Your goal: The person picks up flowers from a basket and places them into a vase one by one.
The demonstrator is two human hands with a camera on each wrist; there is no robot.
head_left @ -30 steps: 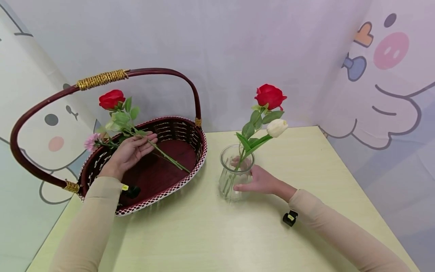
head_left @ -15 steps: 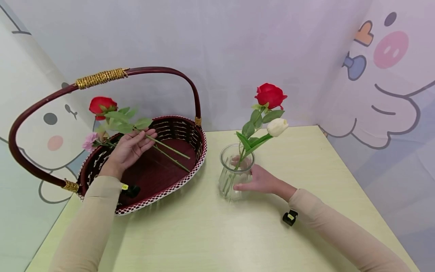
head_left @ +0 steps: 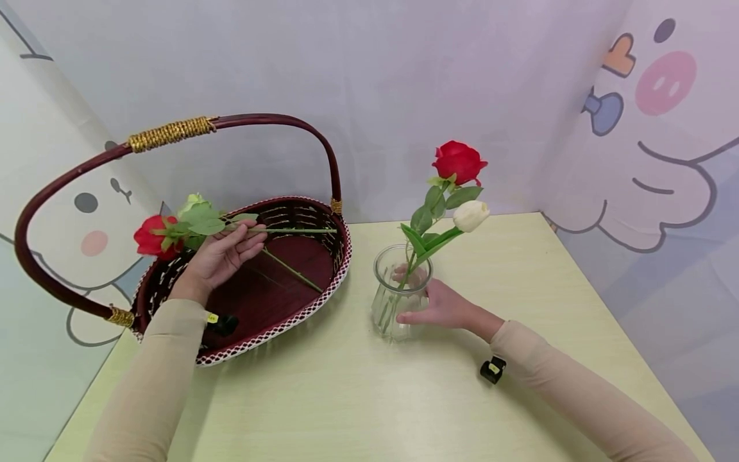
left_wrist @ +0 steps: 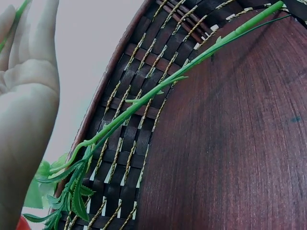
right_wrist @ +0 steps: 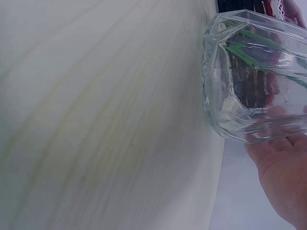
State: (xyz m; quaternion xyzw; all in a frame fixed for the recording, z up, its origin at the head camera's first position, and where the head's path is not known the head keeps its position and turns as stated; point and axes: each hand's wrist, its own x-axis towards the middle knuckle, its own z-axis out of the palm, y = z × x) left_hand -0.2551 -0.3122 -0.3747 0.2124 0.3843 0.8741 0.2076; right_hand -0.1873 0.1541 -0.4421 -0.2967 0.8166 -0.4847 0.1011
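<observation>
- So, left hand [head_left: 222, 256] pinches a leafy red rose [head_left: 153, 236] over the oval dark-red woven basket [head_left: 254, 314], near the table's [head_left: 323, 398] back-left corner!
- Right hand [head_left: 440, 307] curls its fingers round the clear glass vase [head_left: 381, 305], towards the back edge.

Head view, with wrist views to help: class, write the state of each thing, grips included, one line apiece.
Held rose, nearly level
Left grip, pinching that rose's stem
Basket, upright, handle raised
Green stem, lying aslant inside the basket, unheld
Pale bloom, partly hidden
Vase, upright, gripped
Right grip, clasping the vase
Vase rose, open, leaning in the vase
White tulip, closed, leaning in the vase
</observation>
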